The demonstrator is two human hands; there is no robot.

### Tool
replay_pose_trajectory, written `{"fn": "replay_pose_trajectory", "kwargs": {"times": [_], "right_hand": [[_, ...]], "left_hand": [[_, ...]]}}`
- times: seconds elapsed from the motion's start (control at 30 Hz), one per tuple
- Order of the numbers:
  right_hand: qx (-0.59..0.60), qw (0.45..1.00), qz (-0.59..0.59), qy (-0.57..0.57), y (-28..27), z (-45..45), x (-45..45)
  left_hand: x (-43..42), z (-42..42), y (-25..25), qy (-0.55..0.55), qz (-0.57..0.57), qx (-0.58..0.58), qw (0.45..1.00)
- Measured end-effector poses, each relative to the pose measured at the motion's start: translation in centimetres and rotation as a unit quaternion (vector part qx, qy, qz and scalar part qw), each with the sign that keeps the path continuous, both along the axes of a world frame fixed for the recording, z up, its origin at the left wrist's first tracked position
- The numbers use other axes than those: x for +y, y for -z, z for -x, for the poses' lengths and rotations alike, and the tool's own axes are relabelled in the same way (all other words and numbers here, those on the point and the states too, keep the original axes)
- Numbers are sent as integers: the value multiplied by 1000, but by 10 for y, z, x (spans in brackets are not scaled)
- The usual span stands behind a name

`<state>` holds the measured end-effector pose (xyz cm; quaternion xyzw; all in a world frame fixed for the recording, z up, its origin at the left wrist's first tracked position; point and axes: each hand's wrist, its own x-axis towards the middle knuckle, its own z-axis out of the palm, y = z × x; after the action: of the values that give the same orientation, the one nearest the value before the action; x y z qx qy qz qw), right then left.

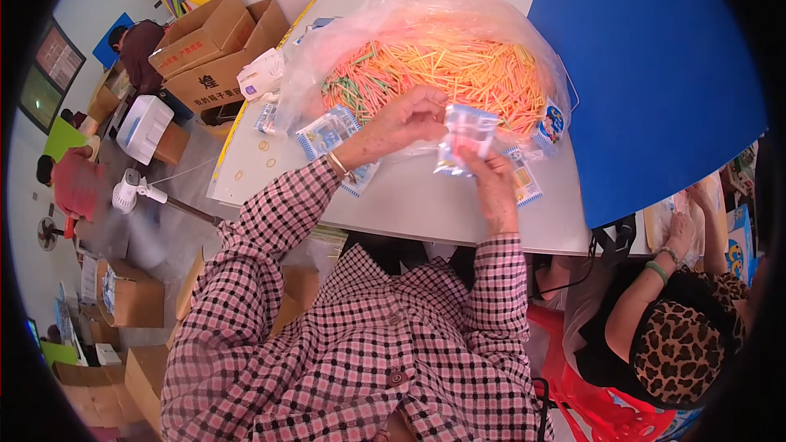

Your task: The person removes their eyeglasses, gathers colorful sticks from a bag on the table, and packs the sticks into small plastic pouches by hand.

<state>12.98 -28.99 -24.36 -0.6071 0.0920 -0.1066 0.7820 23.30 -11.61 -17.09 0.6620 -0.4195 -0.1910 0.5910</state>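
One packet [472, 127] in right hand [489, 178], lettering blurred, carton [214, 75] reading 煌

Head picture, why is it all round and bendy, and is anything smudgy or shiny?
Head view: black rounded borders and bowed lines, like the curved edge of the blue panel, suggest a very wide lens; head view again: the packet in the right hand looks smeared, maybe from moving; head view too: a whitish shine on the clear bag.

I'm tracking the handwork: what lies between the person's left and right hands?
In the head view, a blue-trimmed packet lies between the left hand and right hand, pinched by the right.
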Motion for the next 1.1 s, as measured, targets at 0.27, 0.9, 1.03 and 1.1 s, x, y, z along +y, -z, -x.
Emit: {"fn": "replay_pose_trajectory", "kwargs": {"times": [0.27, 0.9, 1.03, 1.1], "right_hand": [[-109, 986, -72, 103, -18, 30, -60], [-104, 984, -114, 93, -3, 48, -63], [-91, 985, -125, 78, 0, 44, -58], [-89, 986, -119, 79, 1, 41, -56]], "left_hand": [[-13, 18, 29, 26, -213, -471, 855], [-90, -8, 51, 138, -187, -777, 585], [-83, -8, 49, 129, -197, -745, 624], [-78, -10, 51, 105, -126, -732, 661]]}}
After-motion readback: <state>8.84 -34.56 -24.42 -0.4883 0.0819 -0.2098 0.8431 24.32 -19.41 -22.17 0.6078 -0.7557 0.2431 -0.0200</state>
